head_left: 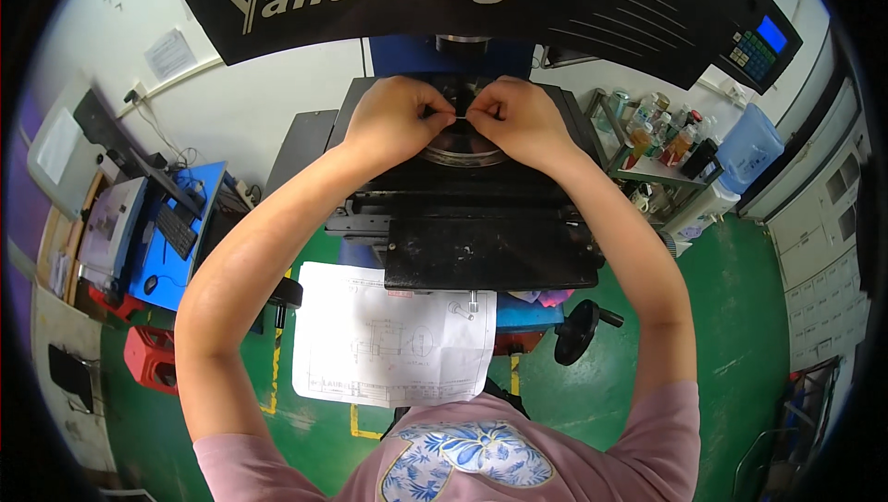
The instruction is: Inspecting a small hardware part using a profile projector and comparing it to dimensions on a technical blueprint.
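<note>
Both my hands are raised over the round glass stage [467,159] of a large black bench machine [490,252]. My left hand [396,123] is closed in a pinch, its thumb and forefinger on one end of a small, thin, light-coloured piece [461,117]. The other end is pinched by the fingertips of my right hand [523,123]. Only a short bit of the piece shows between the fingers, so its exact kind cannot be made out. Below the machine's front plate hangs a creased white drawing sheet [393,340] with line drawings of a part.
Overhead spans the machine's black housing [573,3], with a keypad display [763,40] at right. A black handwheel [578,331] juts out front right. Bottles [661,132] crowd a shelf beside a blue water jug [749,146]. To the left are a blue desk [157,266] and red stool [151,357].
</note>
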Tool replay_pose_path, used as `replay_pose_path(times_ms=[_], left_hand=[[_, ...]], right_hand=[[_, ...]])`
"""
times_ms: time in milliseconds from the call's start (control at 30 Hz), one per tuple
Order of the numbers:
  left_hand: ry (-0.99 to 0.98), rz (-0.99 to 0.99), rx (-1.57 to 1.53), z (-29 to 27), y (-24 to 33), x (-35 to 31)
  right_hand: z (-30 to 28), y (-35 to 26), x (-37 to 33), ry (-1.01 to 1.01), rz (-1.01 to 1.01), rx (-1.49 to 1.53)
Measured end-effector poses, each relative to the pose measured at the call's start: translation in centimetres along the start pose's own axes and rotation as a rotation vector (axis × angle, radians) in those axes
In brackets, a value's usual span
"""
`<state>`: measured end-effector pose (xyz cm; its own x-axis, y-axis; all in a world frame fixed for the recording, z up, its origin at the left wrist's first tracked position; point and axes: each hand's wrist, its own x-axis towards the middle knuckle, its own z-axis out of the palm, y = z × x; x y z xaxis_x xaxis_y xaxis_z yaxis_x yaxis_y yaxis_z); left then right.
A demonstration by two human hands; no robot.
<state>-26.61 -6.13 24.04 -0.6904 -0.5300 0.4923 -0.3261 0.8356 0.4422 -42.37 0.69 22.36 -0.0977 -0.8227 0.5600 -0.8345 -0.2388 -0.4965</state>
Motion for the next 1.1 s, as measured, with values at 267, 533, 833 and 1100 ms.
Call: replay_pose_path(times_ms=[267,533,833,1100], left_hand=[[0.031,-0.01,0.009,0.5,0.0,0.3],[0.028,-0.083,0.038,0.4,0.6,0.2],[0.058,-0.113,0.021,0.6,0.8,0.0],[0.044,-0.121,0.005,0.5,0.8,-0.5]], right_hand=[[-0.5,0.7,-0.2,-0.025,0.017,0.119],[-0.1,3.1,1.0,0.257,-0.115,-0.31],[-1.0,1.6,0.4,0.041,-0.08,-0.19],[-1.4,0.2,-0.4,-0.06,-0.054,-0.119]])
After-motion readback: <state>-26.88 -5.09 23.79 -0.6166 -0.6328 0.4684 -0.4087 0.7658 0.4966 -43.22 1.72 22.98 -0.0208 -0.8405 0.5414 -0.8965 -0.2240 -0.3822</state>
